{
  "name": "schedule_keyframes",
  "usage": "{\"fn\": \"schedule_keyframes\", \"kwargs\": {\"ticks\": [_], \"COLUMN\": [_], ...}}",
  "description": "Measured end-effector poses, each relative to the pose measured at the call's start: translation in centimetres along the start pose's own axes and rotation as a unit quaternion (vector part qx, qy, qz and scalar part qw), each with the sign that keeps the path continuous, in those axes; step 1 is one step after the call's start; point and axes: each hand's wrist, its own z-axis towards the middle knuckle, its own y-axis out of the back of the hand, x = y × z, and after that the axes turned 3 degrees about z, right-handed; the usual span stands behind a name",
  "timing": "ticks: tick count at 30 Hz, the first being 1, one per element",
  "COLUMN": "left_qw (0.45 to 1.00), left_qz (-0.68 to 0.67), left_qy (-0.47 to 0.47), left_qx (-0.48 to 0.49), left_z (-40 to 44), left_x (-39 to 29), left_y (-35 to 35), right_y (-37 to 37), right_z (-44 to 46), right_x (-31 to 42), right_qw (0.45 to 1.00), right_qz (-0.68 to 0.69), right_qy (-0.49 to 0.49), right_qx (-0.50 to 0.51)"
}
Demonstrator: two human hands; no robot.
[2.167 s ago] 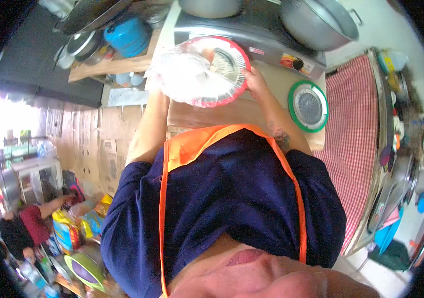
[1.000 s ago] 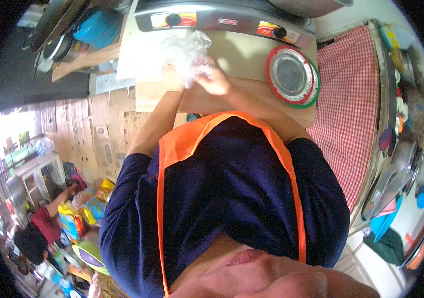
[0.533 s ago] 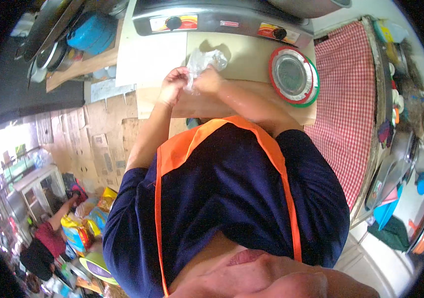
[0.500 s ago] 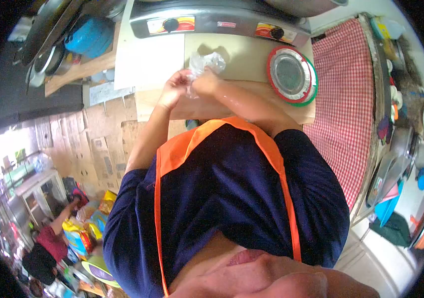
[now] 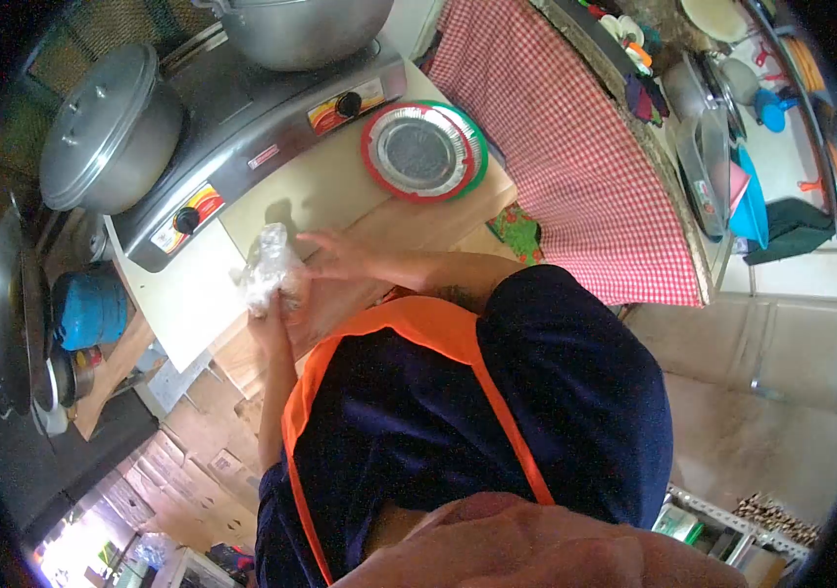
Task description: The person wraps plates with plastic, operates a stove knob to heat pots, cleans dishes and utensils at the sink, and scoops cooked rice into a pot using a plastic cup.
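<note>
A crumpled clear plastic bag (image 5: 271, 265) with whitish contents I cannot make out is above the front of the counter. My left hand (image 5: 270, 321) grips its lower side, with the thumb against the plastic. Just to the right of the bag is my right hand (image 5: 338, 259), its fingers stretched out and apart; whether a fingertip touches the plastic is hard to tell. Beyond my right hand lie a round foil tray with a red rim (image 5: 417, 152) and, under it, one with a green rim (image 5: 475, 147).
A gas stove (image 5: 262, 147) runs along the back of the counter, bearing a lidded pot (image 5: 110, 127) and a large metal pot (image 5: 306, 29). A red checkered cloth (image 5: 575, 186) hangs at the right. A wooden board (image 5: 467, 201) lines the front edge.
The view has turned, bringing the pots into sight. My right hand has come off the bag and opened, while my left hand keeps hold. The bag looks fuller and more spread out.
</note>
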Motion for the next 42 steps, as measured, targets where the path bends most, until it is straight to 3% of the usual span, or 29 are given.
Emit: {"fn": "schedule_keyframes", "kwargs": {"ticks": [1,2,3,4,5,7,8,9,10,11,12,14,15,17,18,20,22,24,27,28,29,31,32,34,36,38,39,40,42], "left_qw": [0.994,0.993,0.991,0.985,0.991,0.974,0.967,0.953,0.934,0.922,0.911,0.876,0.868,0.875,0.868,0.829,0.802,0.736,0.734,0.729,0.776,0.785,0.837,0.863,0.884,0.917,0.919,0.938,0.93], "left_qz": [-0.111,-0.117,-0.124,-0.132,-0.089,-0.192,-0.174,-0.207,-0.275,-0.278,-0.324,-0.47,-0.479,-0.47,-0.479,-0.517,-0.533,-0.452,-0.396,-0.39,-0.36,-0.308,-0.27,-0.127,-0.04,0.161,0.155,0.237,0.306], "left_qy": [0.018,0.025,-0.014,-0.054,-0.094,-0.087,-0.127,-0.111,-0.116,-0.149,-0.108,0.056,0.063,0.06,0.068,0.082,0.105,0.131,0.163,0.202,0.186,0.237,0.075,0.047,-0.041,0.003,0.003,0.094,0.183], "left_qx": [-0.007,-0.022,0.045,0.099,0.046,-0.081,-0.14,-0.191,-0.197,-0.222,-0.23,-0.092,-0.118,-0.096,-0.109,-0.198,-0.248,-0.486,-0.528,-0.525,-0.484,-0.482,-0.469,-0.486,-0.463,-0.364,-0.362,-0.234,-0.093], "left_z": [-0.8,-1.1,-1.1,-1.6,-3.0,-4.2,-4.8,-6.1,-6.1,-6.1,-7.2,-6.5,-6.9,-7.1,-7.0,-7.7,-8.1,-6.6,-2.8,-0.2,2.0,7.8,11.2,15.0,17.1,19.0,19.7,20.0,20.1], "left_x": [-1.0,-0.4,0.5,1.3,-1.0,-0.3,0.3,-3.4,-1.5,0.1,-0.9,5.6,5.7,5.4,6.6,9.2,13.8,20.8,27.9,32.5,31.1,31.4,35.1,32.6,30.9,32.2,33.2,34.7,37.7], "left_y": [-0.3,-0.2,0.1,0.5,0.7,1.4,2.3,2.4,3.2,4.1,5.1,4.2,5.2,6.0,6.8,11.1,15.5,19.3,23.2,23.1,23.7,22.5,20.5,18.2,15.4,13.3,12.2,10.8,8.4], "right_y": [-0.7,-1.8,-2.1,-2.0,-1.9,-0.4,-0.3,-2.5,-4.7,-7.4,-10.3,-9.4,-9.8,-10.3,-11.3,-14.1,-16.3,-16.9,-16.1,-15.8,-15.4,-14.5,-13.9,-12.6,-11.6,-11.2,-11.2,-11.4,-11.3], "right_z": [0.5,1.0,1.7,2.3,2.9,2.9,3.1,3.8,4.6,5.6,6.2,8.0,8.4,8.4,8.9,9.7,11.9,13.1,13.4,13.2,12.7,11.8,11.4,10.4,9.7,9.6,9.4,9.1,8.6], "right_x": [-0.5,-0.7,0.5,1.6,2.7,5.1,6.3,6.9,7.4,7.0,6.6,5.6,7.0,7.9,7.9,10.0,9.2,9.6,9.8,9.7,9.6,9.4,9.4,9.1,8.7,8.3,8.2,7.9,7.1], "right_qw": [0.975,0.974,0.873,0.78,0.677,0.564,0.495,0.519,0.539,0.596,0.592,0.633,0.62,0.716,0.709,0.867,0.899,0.927,0.965,0.968,0.973,0.978,0.977,0.983,0.984,0.984,0.989,0.992,0.994], "right_qz": [0.199,0.198,0.426,0.517,0.573,0.66,0.698,0.677,0.655,0.589,0.568,0.488,0.477,0.42,0.413,0.281,0.21,0.27,0.176,0.16,0.132,0.071,0.039,-0.016,-0.042,-0.068,-0.08,-0.092,-0.085], "right_qy": [0.065,0.07,-0.084,-0.158,-0.248,-0.195,-0.182,-0.218,-0.255,-0.239,-0.214,-0.157,-0.165,-0.118,-0.128,0.15,0.292,0.109,0.136,0.14,0.148,0.177,0.195,0.172,0.165,0.16,0.119,0.076,0.052], "right_qx": [0.071,0.088,0.223,0.315,0.39,0.457,0.484,0.475,0.464,0.492,0.53,0.58,0.601,0.544,0.557,0.383,0.25,0.235,0.143,0.131,0.117,0.091,0.08,0.065,0.058,0.049,0.044,0.04,0.033]}}
